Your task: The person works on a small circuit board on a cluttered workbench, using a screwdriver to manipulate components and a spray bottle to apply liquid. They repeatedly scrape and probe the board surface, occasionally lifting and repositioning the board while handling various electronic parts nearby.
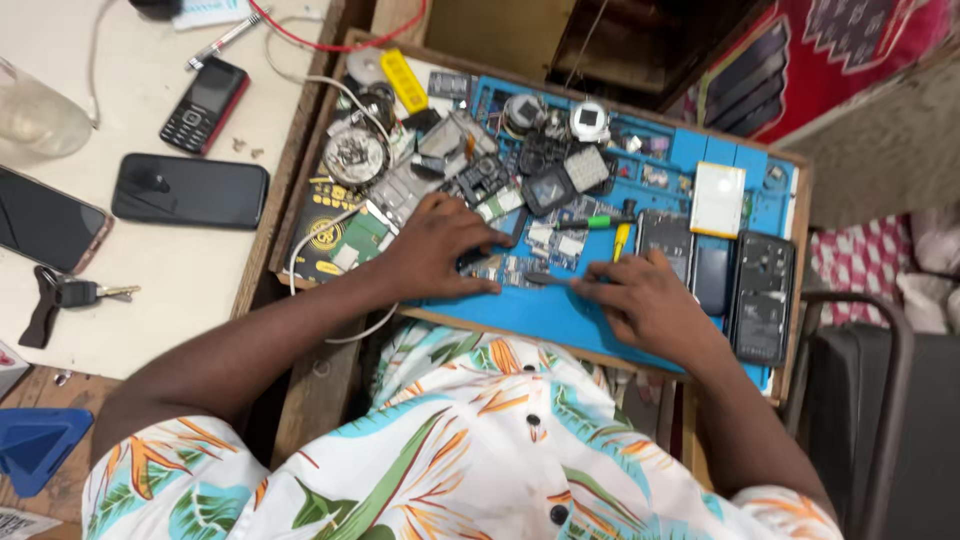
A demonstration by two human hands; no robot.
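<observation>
Overhead view of a phone repair bench, items listed from largest to smallest, all positions given relative to the blue work mat (560, 315).

The blue work mat lies in a shallow wooden tray (300, 180) in front of a person in a white shirt with a leaf print (470, 450). A pale side table (150, 300) stands beyond the mat's far end on the person's left; on it rest a black smartphone (190, 190), face down, a second smartphone (45, 220) at the table's outer edge, a red-and-black keypad phone (205, 103) and a bunch of keys (70, 295).

At the mat's opposite end lie two dark phone bodies (762, 295) with their backs removed, side by side, and a white battery (718, 198) just beyond them. The mat's far half is heaped with small phone shells, keypads and circuit boards (480, 180); a green-handled screwdriver (595, 222) lies among them near the middle.

Left hand (440, 250): palm down on the mat's centre, fingers spread and pressing on a small opened phone (500, 268), which lies flat near the mat's front edge.

Right hand (650, 300): just beside that phone, fingers curled together and pinching a thin dark tool (555, 279) whose tip points at the phone. A yellow-handled screwdriver (621, 240) lies just behind this hand.
</observation>
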